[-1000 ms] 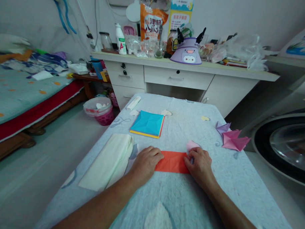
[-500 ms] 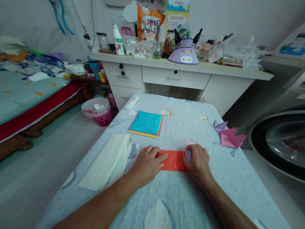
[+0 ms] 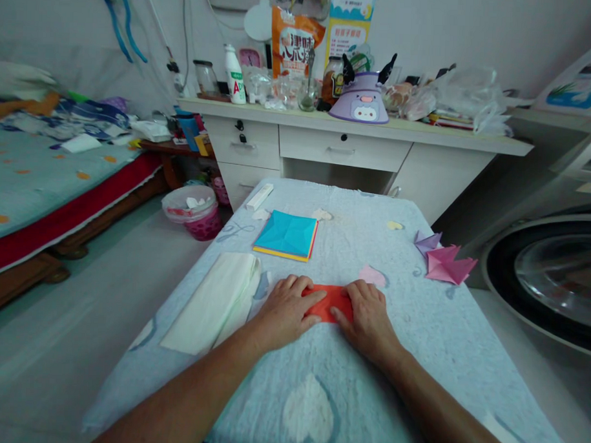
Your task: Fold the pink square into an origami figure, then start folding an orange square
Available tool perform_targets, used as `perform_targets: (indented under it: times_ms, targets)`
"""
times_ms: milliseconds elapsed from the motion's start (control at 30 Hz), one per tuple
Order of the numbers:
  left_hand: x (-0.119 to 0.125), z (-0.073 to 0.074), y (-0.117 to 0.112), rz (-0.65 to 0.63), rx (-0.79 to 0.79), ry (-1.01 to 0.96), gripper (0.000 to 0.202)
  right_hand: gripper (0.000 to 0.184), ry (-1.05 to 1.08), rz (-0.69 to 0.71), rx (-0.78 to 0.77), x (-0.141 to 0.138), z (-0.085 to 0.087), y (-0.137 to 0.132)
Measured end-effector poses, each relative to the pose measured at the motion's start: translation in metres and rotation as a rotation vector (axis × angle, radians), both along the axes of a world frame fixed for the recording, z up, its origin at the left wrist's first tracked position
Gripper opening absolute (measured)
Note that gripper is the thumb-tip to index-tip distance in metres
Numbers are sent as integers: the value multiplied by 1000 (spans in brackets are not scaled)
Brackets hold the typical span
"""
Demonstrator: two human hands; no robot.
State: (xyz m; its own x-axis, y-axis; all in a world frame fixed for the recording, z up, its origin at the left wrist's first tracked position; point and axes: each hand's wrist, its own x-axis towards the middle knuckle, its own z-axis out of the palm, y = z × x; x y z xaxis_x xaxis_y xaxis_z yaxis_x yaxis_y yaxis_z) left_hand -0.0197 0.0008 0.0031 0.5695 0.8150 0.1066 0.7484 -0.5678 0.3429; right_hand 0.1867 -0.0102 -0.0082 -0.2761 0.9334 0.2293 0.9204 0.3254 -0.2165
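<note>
A sheet of red-orange origami paper (image 3: 327, 305), folded into a strip, lies flat on the cloth-covered table in front of me. My left hand (image 3: 288, 308) holds its left end, fingers at the far edge and thumb across the top. On the right end rests my right hand (image 3: 367, 318), its fingers curled at the far edge and its thumb on the paper. Both ends of the strip are hidden under my hands. Beyond them lies a stack of square origami paper (image 3: 286, 234), blue on top with yellow and red edges below.
A folded whitish cloth or paper (image 3: 212, 302) lies left of my hands. Pink folded paper (image 3: 450, 264) and purple folded paper (image 3: 426, 242) sit at the table's right edge. A small white box (image 3: 259, 197) is at the far left. A pink bin (image 3: 198, 218) stands on the floor.
My right hand has moved left and further onto the red-orange paper, covering more of its right end. My left hand stays at the left end. The view has shifted slightly.
</note>
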Motion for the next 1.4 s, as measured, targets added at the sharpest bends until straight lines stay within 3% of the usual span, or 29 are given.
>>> perform_targets:
  times_ms: [233,500,800,1100,1400]
  targets:
    - [-9,-1,2,-20,-45,-17,40,52,-69,-105,85,-14,-5,-4]
    - [-18,0,4,-55,-114,3,50,67,-58,-92,58,-12,-5,-3]
    - [-27,9,7,-95,-257,73,62,78,-2,-43,-2,15,-9,0]
    - [-29,13,7,-110,-300,31,67,77,32,-28,-33,51,-15,9]
    - [-31,14,8,-138,-292,1,70,84,44,-57,-274,71,3,13]
